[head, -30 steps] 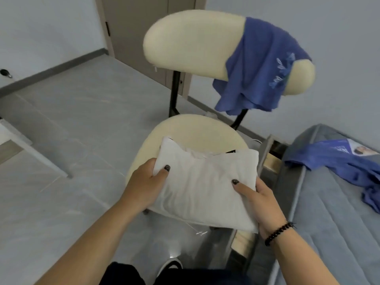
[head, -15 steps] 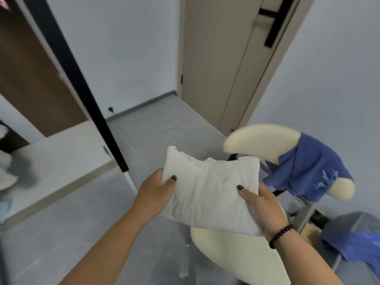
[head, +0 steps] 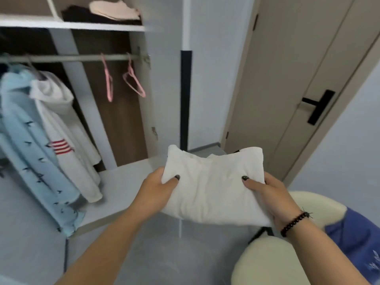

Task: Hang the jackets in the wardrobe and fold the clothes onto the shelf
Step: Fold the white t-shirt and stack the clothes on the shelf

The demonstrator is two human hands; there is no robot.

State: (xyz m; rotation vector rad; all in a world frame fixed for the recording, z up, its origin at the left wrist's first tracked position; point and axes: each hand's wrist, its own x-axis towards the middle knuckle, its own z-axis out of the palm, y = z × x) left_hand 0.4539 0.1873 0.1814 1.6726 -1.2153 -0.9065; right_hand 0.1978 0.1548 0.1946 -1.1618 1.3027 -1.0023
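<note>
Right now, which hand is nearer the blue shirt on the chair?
Right. The right hand grips the white garment's edge just above the blue shirt; the left hand holds the far side.

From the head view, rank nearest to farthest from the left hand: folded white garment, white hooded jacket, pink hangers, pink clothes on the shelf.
From the left hand:
1. Folded white garment, held.
2. White hooded jacket, hanging left.
3. Pink hangers, on the rail.
4. Pink clothes, on the top shelf.
</note>
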